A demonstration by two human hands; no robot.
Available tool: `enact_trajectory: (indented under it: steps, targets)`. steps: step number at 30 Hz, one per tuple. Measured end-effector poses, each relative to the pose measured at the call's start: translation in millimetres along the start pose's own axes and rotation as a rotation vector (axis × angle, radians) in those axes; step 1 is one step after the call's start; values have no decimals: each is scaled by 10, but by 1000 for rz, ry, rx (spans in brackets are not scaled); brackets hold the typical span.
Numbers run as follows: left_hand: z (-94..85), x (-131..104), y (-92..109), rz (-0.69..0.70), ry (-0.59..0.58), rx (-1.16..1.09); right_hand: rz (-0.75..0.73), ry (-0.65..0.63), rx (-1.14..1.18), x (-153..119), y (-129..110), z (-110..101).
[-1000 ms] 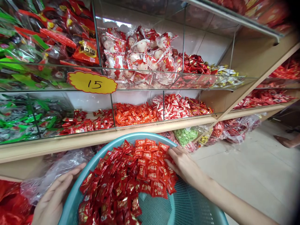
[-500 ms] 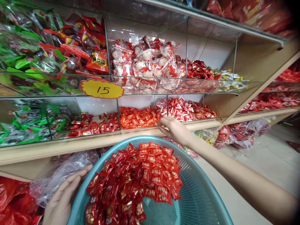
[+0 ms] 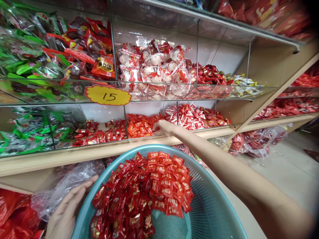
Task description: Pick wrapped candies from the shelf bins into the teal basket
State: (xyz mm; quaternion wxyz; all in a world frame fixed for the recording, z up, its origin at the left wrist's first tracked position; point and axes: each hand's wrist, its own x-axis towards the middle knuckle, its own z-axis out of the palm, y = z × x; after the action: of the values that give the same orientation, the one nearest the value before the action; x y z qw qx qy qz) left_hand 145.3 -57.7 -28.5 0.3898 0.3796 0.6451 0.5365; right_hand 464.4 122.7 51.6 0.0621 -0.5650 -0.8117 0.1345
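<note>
The single view looks from the person's head, forward and down, with the basket (image 3: 211,196) close below at the near edge. It meets the shelves (image 3: 74,155) beyond at a slant, taking in floor (image 3: 281,162) at far right.

Teal basket (image 3: 214,199): 1. Hands: 2 (left hand (image 3: 66,209), right hand (image 3: 164,127)). In basket: dark-red candies (image 3: 122,199), 1 heap; bright-red candies (image 3: 165,181), 1 heap; pieces overlapping, not countable. Yellow price tag (image 3: 108,95): 1. Lower shelf (image 3: 62,158): orange-red candies (image 3: 139,126), 1 heap; red-and-white candies (image 3: 190,117), 1 heap. Upper shelf (image 3: 159,101): white-ball packets (image 3: 153,71), 1 heap.
</note>
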Motion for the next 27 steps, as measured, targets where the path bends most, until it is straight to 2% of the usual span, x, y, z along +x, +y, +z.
enact_trajectory:
  steps: [3,8,13,17,24,27]
  targets:
    - [14,-36,62,-83,-27,-59,9,10,7,12,8,26]
    - [36,-59,150,-77,9,-44,14,21,18,4,-29,32]
    - [-25,19,107,-119,-33,-34,52,36,25,-6,-33,36]
    - [-41,32,100,-95,-38,-39,58,51,13,-53,-10,-27]
    - [8,-22,186,-70,-13,0,31,114,-9,-361,18,-296]
    - [25,-45,223,-74,-27,-8,-10,217,56,-556,4,-382]
